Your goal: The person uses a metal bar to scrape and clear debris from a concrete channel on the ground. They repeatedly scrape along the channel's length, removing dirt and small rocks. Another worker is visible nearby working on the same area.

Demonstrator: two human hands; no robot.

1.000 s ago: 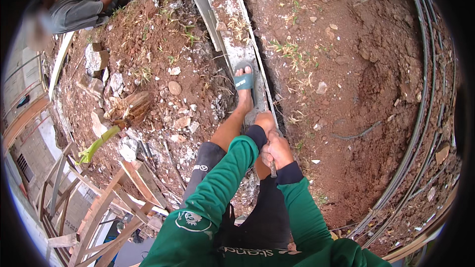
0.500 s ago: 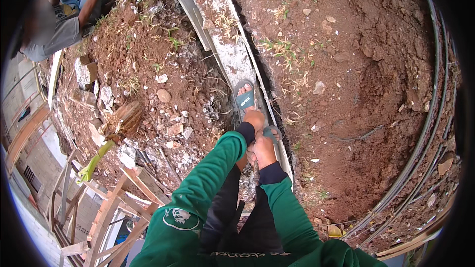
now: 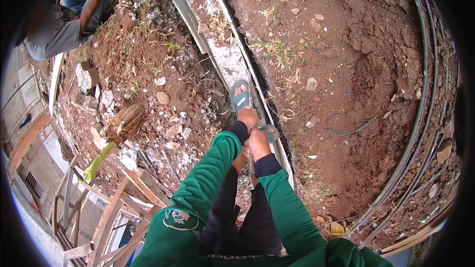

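A thin, straight, grey-brown rod (image 3: 251, 100) is over the pale, narrow concrete strip (image 3: 228, 62), near the dark green sandal (image 3: 241, 100) on the left foot. The left hand (image 3: 248, 117) is curled tight around it. The right hand (image 3: 258, 143) is curled around it too, just beside the left and nearer the body. Both arms, in green sleeves (image 3: 205, 168), reach down and meet in front of the legs. A long, flat grey board (image 3: 179, 4) runs along the strip's left edge, and a thin, pale board (image 3: 236, 29) along its right. Red-brown dirt (image 3: 346, 94) lies past both.
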